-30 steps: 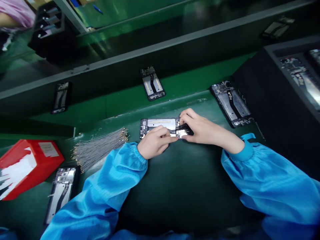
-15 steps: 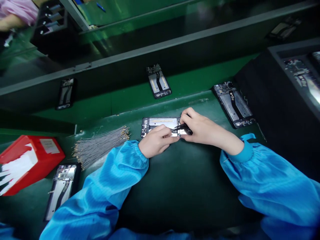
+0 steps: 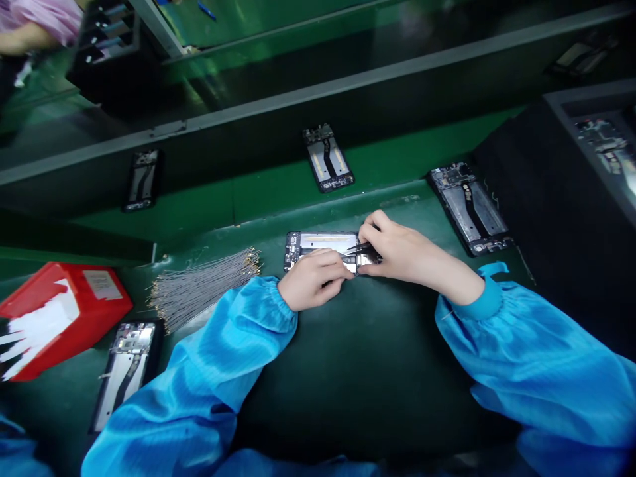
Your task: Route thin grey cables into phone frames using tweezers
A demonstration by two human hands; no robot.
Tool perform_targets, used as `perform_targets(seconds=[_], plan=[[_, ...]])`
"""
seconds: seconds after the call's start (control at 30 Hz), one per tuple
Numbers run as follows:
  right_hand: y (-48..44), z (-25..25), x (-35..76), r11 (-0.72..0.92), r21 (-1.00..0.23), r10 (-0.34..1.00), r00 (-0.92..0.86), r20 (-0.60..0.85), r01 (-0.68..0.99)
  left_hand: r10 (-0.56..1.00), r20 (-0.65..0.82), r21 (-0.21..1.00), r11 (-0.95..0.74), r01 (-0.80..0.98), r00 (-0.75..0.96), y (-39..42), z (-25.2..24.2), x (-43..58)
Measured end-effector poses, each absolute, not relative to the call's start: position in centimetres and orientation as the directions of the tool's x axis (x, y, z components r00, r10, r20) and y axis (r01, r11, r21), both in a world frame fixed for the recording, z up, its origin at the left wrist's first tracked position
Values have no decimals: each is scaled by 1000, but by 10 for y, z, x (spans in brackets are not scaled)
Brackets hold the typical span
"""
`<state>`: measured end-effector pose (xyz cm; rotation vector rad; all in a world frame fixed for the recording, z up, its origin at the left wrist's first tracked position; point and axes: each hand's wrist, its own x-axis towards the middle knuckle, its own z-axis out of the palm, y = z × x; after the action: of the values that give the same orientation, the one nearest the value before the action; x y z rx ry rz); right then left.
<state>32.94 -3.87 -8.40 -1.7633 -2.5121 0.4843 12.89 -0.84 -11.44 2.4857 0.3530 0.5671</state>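
Observation:
An opened phone (image 3: 330, 240) lies sideways on the green bench, with its circuit board at the right end. My right hand (image 3: 402, 252) is closed around black tweezers (image 3: 360, 250), whose tips point left over the phone's inside. Its lower fingers touch the phone's right end. My left hand (image 3: 314, 279) covers part of the near long edge, fingers curled and pressed together. Its fingertips meet the near edge beside the board; anything pinched there is too small to make out. Left of that hand lies a bundle of thin grey cables (image 3: 206, 285) with gold-coloured ends.
A red box (image 3: 102, 311) with white strips stands at left, near another opened phone (image 3: 126, 371). More opened phones lie beyond: one at right (image 3: 470, 209), one at centre back (image 3: 328, 159), one at back left (image 3: 142, 180). A black bin (image 3: 527, 159) borders the right.
The view has shifted slightly. My left fingers have curled in a little at the phone's near edge. My right hand stays at the board end with the tweezers.

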Motion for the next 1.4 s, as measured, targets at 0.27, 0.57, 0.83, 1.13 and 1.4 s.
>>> perform_targets(seconds=[0.27,0.57,0.83,1.13,1.4], plan=[[-36,-74,316,291,-156,923,-320,-215,944,377,317,562,-814,147,870,-10,-115,129],[-37,-91,331,461,-254,873,-486,-44,850,571,275,522,-764,379,773,-12,-117,132],[-33,-87,326,505,-169,852,-520,-58,846,585,239,492,-761,423,775,-12,-116,135],[-34,-84,321,434,-225,874,-468,-131,872,550,268,542,-765,348,791,-10,-116,132],[-36,-79,314,359,-239,903,-401,-157,902,484,259,551,-785,284,836,-9,-112,130]])
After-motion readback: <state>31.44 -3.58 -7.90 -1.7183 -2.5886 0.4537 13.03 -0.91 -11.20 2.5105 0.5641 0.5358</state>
